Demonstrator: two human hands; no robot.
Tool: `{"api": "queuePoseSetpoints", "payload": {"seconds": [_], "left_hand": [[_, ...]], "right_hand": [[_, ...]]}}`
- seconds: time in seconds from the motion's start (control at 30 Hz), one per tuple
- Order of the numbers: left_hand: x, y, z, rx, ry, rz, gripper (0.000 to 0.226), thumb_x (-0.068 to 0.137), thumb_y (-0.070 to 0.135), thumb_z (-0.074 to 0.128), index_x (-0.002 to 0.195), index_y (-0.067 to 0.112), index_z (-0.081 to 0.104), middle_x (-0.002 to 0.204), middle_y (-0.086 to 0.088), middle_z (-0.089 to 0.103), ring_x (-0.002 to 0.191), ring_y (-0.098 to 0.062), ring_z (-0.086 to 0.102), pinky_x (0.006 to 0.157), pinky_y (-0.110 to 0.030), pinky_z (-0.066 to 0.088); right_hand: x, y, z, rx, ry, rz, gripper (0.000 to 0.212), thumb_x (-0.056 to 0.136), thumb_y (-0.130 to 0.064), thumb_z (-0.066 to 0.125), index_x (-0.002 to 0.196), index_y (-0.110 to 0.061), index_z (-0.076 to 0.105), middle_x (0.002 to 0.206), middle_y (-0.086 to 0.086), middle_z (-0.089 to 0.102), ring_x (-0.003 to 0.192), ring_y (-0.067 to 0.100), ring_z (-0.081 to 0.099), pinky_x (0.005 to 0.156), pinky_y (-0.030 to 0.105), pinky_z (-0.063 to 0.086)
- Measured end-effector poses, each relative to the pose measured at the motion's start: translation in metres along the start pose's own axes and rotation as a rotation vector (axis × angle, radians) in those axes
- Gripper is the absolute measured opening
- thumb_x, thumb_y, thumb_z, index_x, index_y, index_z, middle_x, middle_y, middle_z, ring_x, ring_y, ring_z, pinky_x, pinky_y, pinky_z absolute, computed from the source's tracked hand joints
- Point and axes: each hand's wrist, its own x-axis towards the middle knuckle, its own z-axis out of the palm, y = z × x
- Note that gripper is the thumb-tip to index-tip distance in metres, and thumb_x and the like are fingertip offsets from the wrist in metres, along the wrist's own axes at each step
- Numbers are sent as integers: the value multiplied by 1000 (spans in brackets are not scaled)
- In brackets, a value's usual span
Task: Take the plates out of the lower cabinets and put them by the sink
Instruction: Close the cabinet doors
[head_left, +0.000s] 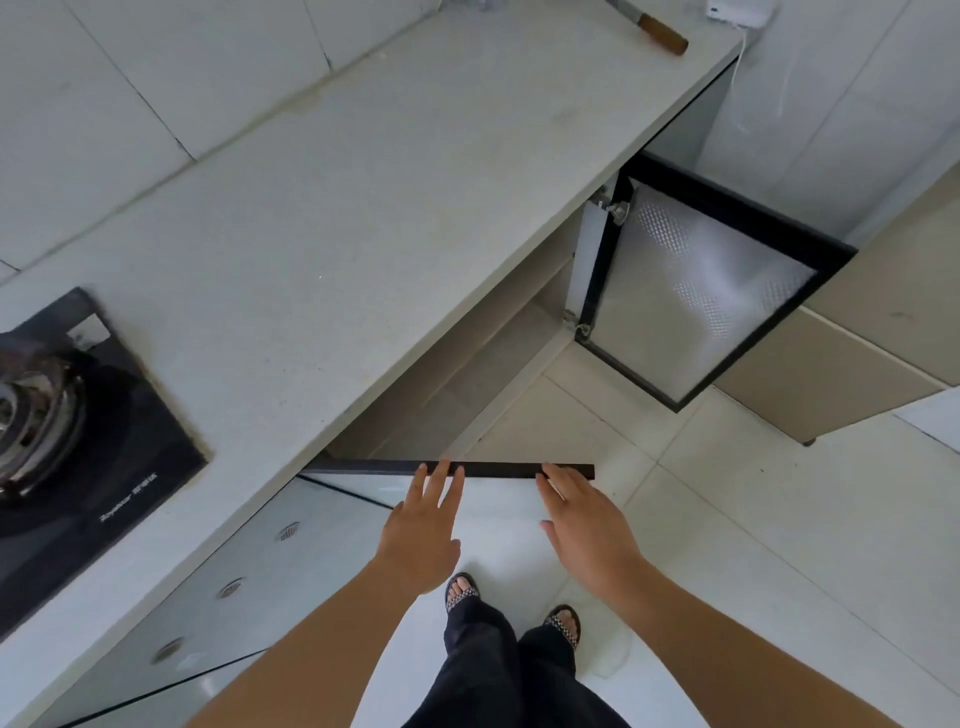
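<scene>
1. Hands first: my feed shows the left hand (421, 530) and the right hand (592, 525) at 6 o'clock. Both reach forward with straight, relaxed fingers and grasp nothing.
2. The left fingertips lie on the dark top edge of the near door (498, 470), which stands swung out from the cabinet. The right fingertips touch the same edge nearer its free end, toward 5 o'clock.
3. Behind that door the cabinet (457, 384) stands open under the counter (337, 234). I see only a slice of its inside, so I cannot tell where the plates are.
4. At 3 o'clock a second door (696, 291), dark-framed with frosted glass, hangs wide open.
5. At 9 o'clock the stove (78, 426) sits sunk in the counter. At 1 o'clock a knife (657, 31) with a wooden handle lies at the counter's far end.
6. Two sandalled feet (460, 592) stand on the pale floor (753, 519), just below the hands.
</scene>
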Motion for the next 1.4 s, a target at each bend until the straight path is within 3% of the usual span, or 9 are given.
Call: {"api": "queuePoseSetpoints", "payload": {"seconds": [0.1,0.23,0.47,0.9,1.07,1.23,1.4], "left_hand": [[9,3,-3,-26,17,-28,77,94,37,42,147,23,-12,156,-1,-20,144,-27,-12,107,-36,39],[23,2,-15,-67,18,-49,76,95,37,41,147,22,-12,156,-1,-21,144,-26,-12,110,-37,35],[45,-14,-33,-129,23,-45,71,96,35,39,148,22,-8,156,1,-19,145,-24,-11,113,-37,28],[90,-34,-71,-255,-18,-141,71,97,33,37,147,21,-12,155,-3,-22,144,-25,-12,115,-41,22],[105,-28,-85,-252,-3,-150,70,97,33,37,148,20,-9,157,-1,-14,145,-21,-8,117,-39,19],[143,14,-116,-306,19,-142,68,97,34,38,148,20,-5,158,1,-6,146,-21,-1,116,-37,22],[210,89,-161,-351,79,-112,67,97,36,37,149,17,-1,158,-1,5,145,-19,10,116,-31,22]], "right_hand": [[10,4,-2,20,-36,-1,63,84,-28,65,137,-2,41,145,13,41,131,28,44,101,37,42],[35,11,-14,35,-124,-36,64,98,-30,38,148,-8,4,158,7,1,145,23,5,117,36,15],[88,22,-29,15,-173,-26,67,98,-34,37,148,-13,-2,158,3,-11,146,21,-3,117,34,11],[199,21,-65,-40,-256,-116,69,97,-40,39,149,-17,-1,157,1,-14,145,20,-6,118,37,12],[210,34,-85,84,-233,-152,66,97,-35,42,149,-19,6,159,-4,0,145,15,2,115,29,15],[204,103,-121,202,-174,-94,63,96,-32,45,148,-19,12,157,-3,11,143,13,15,111,27,27],[191,228,-157,207,-135,-3,59,96,-35,42,147,-19,16,156,-2,17,142,14,18,112,28,24]]}}
